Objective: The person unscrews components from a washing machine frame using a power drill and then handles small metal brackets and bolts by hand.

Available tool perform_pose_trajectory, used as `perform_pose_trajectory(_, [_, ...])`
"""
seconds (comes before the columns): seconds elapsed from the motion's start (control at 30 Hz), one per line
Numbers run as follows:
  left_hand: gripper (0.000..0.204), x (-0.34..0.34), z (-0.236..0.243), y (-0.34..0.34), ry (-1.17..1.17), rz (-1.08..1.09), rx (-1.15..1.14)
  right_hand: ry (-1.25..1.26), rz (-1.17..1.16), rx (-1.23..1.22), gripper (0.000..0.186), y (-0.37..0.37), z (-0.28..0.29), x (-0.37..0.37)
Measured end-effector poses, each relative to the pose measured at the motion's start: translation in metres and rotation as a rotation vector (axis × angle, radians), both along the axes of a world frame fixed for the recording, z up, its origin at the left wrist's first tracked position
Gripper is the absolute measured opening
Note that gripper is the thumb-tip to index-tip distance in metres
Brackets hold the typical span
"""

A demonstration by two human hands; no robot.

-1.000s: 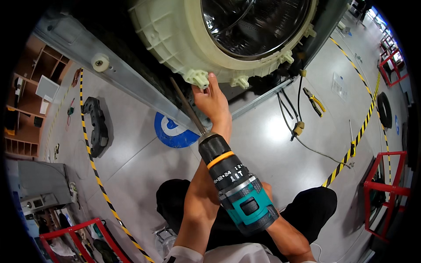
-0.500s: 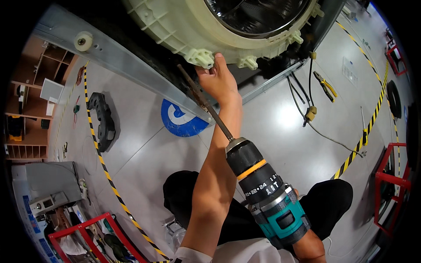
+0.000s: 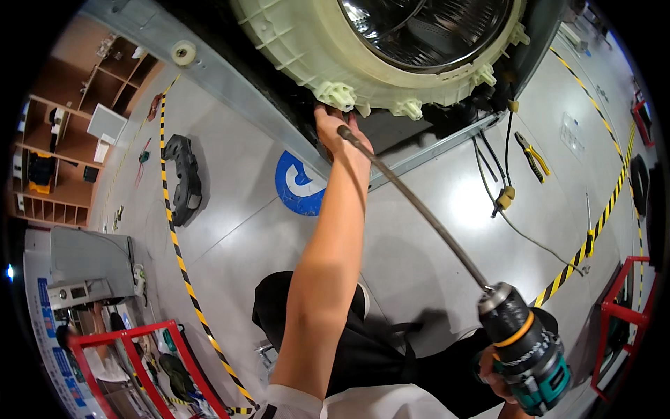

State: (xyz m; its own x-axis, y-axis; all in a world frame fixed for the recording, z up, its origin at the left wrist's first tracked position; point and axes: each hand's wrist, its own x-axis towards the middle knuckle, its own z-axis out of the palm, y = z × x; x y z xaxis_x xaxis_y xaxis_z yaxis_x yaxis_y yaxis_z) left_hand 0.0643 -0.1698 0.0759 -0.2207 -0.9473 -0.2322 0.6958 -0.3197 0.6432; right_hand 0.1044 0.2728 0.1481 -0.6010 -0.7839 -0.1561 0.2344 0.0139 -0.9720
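My left hand (image 3: 337, 133) reaches up under the pale plastic tub (image 3: 293, 52) of a front-loading washing machine, beside a ribbed lug (image 3: 336, 96) on its lower rim. Its fingertips are hidden behind the rim, so I cannot tell whether they grip anything. Low on the right, my right hand (image 3: 494, 377) is closed around the handle of a teal and black cordless drill (image 3: 528, 349). A long extension bit (image 3: 426, 213) runs from the chuck toward the upper left. In this view, its socket tip overlaps my left wrist, apart from the lug.
A metal cabinet frame (image 3: 230, 73) borders the tub. On the floor lie yellow-handled pliers (image 3: 532, 157), a cable (image 3: 534, 234), a screwdriver (image 3: 590, 241) and a dark curved block (image 3: 183, 180). Red metal racks (image 3: 125, 334) stand at the left and right, beyond striped tape (image 3: 183, 269).
The drill has swung right and down, so its bit tip has moved from the tub's left side to over my left wrist. My left thumb has left the front of the rim.
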Motion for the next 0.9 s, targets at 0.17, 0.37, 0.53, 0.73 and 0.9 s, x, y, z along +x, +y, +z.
perform_pose_trajectory(0.17, [0.029,-0.015,-0.012,-0.027,-0.075,0.058,0.107,-0.089,-0.076,-0.108,0.045,0.019,-0.001,-0.009])
perform_pose_trajectory(0.37, [0.027,-0.015,0.002,-0.043,0.045,0.215,0.113,-0.218,-0.243,-0.181,0.045,0.025,0.005,-0.013])
perform_pose_trajectory(0.53, [0.032,-0.027,-0.008,-0.060,0.190,0.185,0.014,-0.298,-0.323,-0.202,0.044,0.018,0.005,-0.015])
perform_pose_trajectory(0.73, [0.040,-0.025,-0.004,-0.059,0.209,0.104,0.020,-0.362,-0.337,-0.214,0.044,0.010,0.000,-0.017])
perform_pose_trajectory(0.9, [0.044,-0.022,0.005,-0.053,0.102,0.075,0.114,-0.381,-0.275,-0.229,0.043,0.012,-0.007,-0.020])
